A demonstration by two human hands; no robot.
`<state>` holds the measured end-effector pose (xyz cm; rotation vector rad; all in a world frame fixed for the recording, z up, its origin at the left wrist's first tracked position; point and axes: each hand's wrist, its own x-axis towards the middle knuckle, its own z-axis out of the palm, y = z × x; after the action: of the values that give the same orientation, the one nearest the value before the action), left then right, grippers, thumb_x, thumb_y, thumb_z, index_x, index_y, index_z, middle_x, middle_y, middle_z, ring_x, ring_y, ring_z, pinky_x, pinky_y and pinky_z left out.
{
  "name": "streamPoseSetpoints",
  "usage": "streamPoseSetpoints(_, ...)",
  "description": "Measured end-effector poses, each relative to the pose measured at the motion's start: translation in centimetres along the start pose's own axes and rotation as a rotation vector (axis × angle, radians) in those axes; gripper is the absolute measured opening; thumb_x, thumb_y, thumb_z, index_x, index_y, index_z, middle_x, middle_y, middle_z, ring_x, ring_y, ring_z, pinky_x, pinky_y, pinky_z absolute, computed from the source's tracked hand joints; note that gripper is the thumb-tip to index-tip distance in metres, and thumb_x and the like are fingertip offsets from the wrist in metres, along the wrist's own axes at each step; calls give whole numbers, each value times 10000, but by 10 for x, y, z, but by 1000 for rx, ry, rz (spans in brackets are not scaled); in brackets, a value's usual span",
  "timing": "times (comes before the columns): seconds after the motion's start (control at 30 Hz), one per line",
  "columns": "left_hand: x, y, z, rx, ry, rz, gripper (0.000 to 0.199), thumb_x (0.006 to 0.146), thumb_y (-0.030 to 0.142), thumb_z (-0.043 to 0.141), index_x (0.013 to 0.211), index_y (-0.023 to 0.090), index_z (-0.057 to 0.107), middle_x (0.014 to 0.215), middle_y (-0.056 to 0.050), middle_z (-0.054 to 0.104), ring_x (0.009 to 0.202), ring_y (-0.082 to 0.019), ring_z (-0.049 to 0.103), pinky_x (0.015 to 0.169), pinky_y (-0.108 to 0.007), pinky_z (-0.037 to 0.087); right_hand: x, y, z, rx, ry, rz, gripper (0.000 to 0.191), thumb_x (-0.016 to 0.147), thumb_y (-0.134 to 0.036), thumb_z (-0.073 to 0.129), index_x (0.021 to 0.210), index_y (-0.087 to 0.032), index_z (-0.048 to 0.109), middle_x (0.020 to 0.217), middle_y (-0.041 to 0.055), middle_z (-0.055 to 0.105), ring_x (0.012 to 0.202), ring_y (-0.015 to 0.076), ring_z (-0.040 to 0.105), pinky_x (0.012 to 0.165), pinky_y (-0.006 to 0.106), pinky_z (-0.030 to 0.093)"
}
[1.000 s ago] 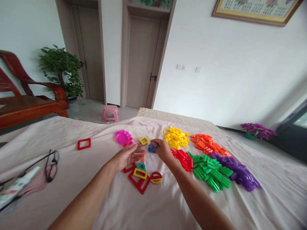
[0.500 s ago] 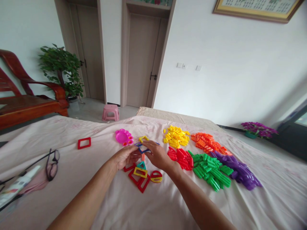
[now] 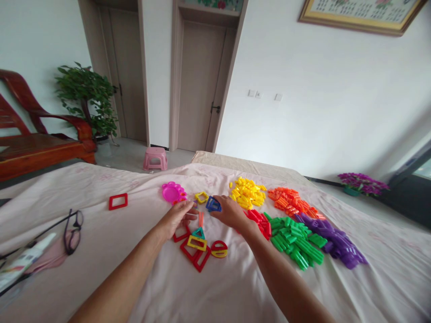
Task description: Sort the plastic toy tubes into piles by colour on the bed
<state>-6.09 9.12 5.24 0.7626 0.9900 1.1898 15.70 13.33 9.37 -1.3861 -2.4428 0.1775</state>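
Observation:
My right hand (image 3: 229, 211) grips blue frame-shaped pieces (image 3: 213, 204) between thumb and fingers, left of the yellow pile. Across from it, my left hand (image 3: 182, 217) has its fingers apart, near a small purple piece that shows at the fingertips; whether it touches that piece I cannot tell. A yellow frame (image 3: 201, 197) lies just beyond, between the hands. Nearer to me are an orange piece (image 3: 201, 219), a teal triangle (image 3: 198, 233), a yellow rectangle (image 3: 197, 242), red frames (image 3: 195, 255) and a red and yellow round piece (image 3: 219, 249).
Piles of yellow (image 3: 248, 193), orange (image 3: 292, 201), red (image 3: 259, 223), green (image 3: 296, 240) and purple pieces (image 3: 330, 240) lie to the right. A pink tray (image 3: 171, 192), a red frame (image 3: 118, 201), glasses (image 3: 73, 233) and a white bottle (image 3: 27, 260) are leftward.
My hands have moved apart. The blue pieces have shifted right with my right hand, away from my left hand, and the yellow frame is now more fully visible.

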Motion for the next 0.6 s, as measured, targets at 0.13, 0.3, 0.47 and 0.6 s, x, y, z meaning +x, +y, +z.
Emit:
streamPoseSetpoints(0.13, 7, 2, -11, 83, 164, 79, 399, 683, 439, 802, 925, 155, 659, 829, -44, 736, 650, -114, 680, 539, -184, 462, 10, 15, 7, -154, -28, 106, 462, 782, -356, 693, 1215, -205, 643, 1091, 126, 690, 1055, 301, 608, 841, 359, 445)
streamPoseSetpoints(0.3, 8, 1, -16, 86, 168, 83, 398, 670, 394, 810, 947, 157, 651, 820, -28, 722, 654, -102, 671, 562, -185, 470, 19, 24, 16, -190, -107, 121, 537, 762, -384, 689, 1258, -192, 616, 1151, 134, 675, 1087, 316, 601, 840, 367, 450)
streamPoseSetpoints(0.47, 9, -1, -19, 121, 154, 79, 388, 677, 383, 795, 954, 154, 647, 846, -38, 722, 660, -101, 668, 559, -182, 463, 23, 29, 24, -146, -159, 101, 737, 710, -387, 750, 1385, -207, 515, 1240, 132, 636, 1104, 318, 592, 855, 370, 453)
streamPoseSetpoints(0.6, 11, -3, -20, 170, 147, 108, 399, 657, 400, 796, 933, 147, 658, 837, -50, 724, 655, -112, 665, 556, -190, 456, 20, 25, 24, -142, -109, 85, 838, 701, -358, 787, 1451, -201, 446, 1293, 155, 597, 1149, 330, 554, 911, 405, 438)
